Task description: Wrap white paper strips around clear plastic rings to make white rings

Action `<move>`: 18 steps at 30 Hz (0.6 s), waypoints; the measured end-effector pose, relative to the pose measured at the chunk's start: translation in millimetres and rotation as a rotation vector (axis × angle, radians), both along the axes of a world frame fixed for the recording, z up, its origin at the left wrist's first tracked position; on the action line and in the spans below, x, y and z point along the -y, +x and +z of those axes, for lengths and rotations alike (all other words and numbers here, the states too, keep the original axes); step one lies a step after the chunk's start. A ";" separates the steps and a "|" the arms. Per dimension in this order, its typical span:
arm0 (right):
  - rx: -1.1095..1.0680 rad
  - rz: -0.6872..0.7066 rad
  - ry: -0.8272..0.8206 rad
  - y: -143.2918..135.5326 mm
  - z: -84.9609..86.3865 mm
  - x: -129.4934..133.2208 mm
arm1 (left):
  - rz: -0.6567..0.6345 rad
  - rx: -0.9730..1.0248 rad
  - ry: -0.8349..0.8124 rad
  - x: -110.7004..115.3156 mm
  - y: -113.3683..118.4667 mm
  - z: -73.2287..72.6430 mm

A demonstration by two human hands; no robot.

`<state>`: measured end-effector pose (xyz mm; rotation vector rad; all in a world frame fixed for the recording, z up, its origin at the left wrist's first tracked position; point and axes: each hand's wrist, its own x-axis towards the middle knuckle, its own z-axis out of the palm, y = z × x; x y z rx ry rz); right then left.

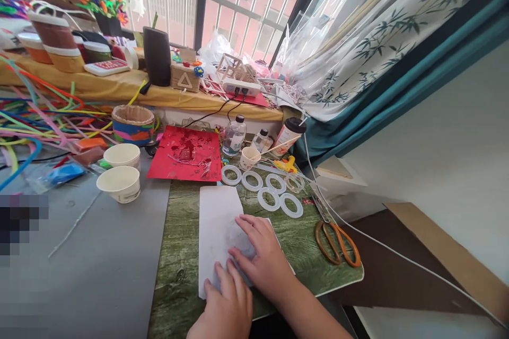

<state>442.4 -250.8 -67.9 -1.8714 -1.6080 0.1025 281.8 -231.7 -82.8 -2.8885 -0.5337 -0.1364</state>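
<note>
A sheet of white paper (212,217) lies on the green wood-patterned board in front of me. Another pale or translucent piece seems to rest on it beneath my fingers, mostly hidden. My left hand (227,302) touches the paper's lower part, fingers apart and bent slightly. Just right of it, my right hand (262,257) lies over the paper with its fingers stretched out. Neither hand grasps anything that I can see. Beyond the paper are several translucent rings (269,199). Orange-handled scissors (338,241) lie to the right.
A red sheet (159,164) with dark glossy residue lies behind the paper. Paper cups (118,185) stand at left. Bottles (235,137), a lidded drink cup (289,137) and a yellow glue gun (285,164) sit at the back. A white cable (369,234) crosses the right side.
</note>
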 end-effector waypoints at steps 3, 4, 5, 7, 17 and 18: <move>0.013 0.030 0.006 -3.4 6.0 -13.7 | -0.009 0.020 -0.021 -1.0 2.0 0.8; 0.009 0.032 0.002 -4.8 7.0 -18.9 | -0.004 0.025 -0.028 -0.7 2.8 0.7; 0.003 0.035 -0.006 -6.1 7.4 -23.9 | 0.005 0.030 -0.036 0.0 3.7 0.0; -0.018 0.052 -0.033 -8.1 6.6 -32.8 | 0.034 0.035 -0.058 2.9 5.4 -3.1; -0.073 0.101 -0.060 -4.7 0.3 -49.4 | 0.040 0.039 0.000 9.8 4.4 -12.7; -0.071 0.106 -0.055 -4.5 0.7 -48.1 | 0.028 0.042 0.023 8.8 3.7 -12.0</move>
